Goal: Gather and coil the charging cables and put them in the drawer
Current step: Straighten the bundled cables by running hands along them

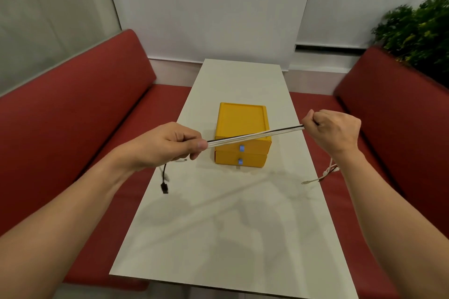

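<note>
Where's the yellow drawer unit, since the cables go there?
Head view: the yellow drawer unit stands centred on the table, just beyond the taut cable bundle.

booth seating area, as in a café or office lounge: red padded left bench (73, 109) and right bench (401, 114) face across a narrow white table (230, 226); white wall panels (206, 7) at the far end, frosted glass (48, 19) at left, leafy plant (418, 29) at right

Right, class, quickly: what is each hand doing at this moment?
Left hand: closed, gripping one end of the bundle of cables.
Right hand: closed, gripping the other end, pulled taut.
</note>
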{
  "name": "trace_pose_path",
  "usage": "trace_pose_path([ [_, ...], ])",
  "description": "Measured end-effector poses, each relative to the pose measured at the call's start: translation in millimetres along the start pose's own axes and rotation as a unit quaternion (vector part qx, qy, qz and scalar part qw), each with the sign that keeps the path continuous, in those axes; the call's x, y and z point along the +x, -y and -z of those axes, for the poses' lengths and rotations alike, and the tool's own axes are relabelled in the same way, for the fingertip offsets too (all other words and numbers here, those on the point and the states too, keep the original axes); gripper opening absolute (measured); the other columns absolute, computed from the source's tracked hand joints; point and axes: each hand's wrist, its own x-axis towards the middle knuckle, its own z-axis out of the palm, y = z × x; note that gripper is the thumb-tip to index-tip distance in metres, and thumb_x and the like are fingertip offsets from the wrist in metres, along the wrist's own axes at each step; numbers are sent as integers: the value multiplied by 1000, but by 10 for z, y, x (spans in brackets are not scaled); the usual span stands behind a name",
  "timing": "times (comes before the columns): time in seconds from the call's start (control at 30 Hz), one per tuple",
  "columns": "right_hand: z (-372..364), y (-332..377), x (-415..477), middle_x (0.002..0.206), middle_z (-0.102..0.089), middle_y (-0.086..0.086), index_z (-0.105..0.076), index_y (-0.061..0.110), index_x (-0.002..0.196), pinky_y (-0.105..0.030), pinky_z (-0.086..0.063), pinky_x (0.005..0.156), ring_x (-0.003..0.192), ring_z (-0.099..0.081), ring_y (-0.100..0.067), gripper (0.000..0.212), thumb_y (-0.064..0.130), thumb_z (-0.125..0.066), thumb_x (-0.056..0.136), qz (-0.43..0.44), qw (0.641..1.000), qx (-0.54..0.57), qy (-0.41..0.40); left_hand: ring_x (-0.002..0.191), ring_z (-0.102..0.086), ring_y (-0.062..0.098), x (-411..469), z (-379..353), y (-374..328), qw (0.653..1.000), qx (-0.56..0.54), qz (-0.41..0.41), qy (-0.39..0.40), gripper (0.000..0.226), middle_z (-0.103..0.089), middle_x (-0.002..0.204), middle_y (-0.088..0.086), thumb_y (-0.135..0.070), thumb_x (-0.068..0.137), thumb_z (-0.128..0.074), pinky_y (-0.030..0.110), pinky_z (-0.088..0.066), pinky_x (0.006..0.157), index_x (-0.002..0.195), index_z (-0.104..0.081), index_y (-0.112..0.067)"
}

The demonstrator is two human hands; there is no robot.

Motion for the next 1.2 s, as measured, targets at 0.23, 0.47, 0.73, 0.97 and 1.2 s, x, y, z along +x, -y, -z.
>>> trace_pose_path([
  [0.23,-52,22,-34,43,-42,-4,-44,5,48,-21,-22,51,40,-44,-29,53,30,-48,95,-27,999,16,42,53,-25,11,13,-28,-43,999,-23,-27,36,32,-33,56,-7,-39,99,-60,19,-26,51,73,-67,-23],
  [0.47,-214,0,-483,58,-58,-2,-53,10,59,-31,-41,57,62,-61,-33,57,45,-42,102,-60,968,37,243,53,-28,16,268,-107,162,995,48,89,-4,36,-37,54,-7,-38,104,-59,32,-29,54,77,-70,-17],
  [0.73,318,1008,-440,131,-65,10,-64,26,134,-30,-47,97,113,-62,-8,41,49,-45,106,-48,853,401,331,49,-32,18,516,-157,64,990,77,113,21,35,-43,50,-2,-38,103,-61,29,-30,51,79,-72,-16],
  [0.97,460,1331,-453,61,-49,9,-69,25,88,-20,-30,51,54,-42,-5,29,45,-55,104,0,774,495,395,47,-56,16,468,-89,161,986,93,136,-4,38,-69,61,5,-51,96,-67,30,-48,52,79,-75,-18],
  [1.2,467,1087,-165,58,-53,8,-77,23,86,-19,-31,52,52,-41,-5,22,39,-67,98,47,773,475,418,54,-66,21,390,-98,340,987,6,156,-33,37,-72,65,11,-39,93,-74,31,-56,59,77,-74,-6],
])
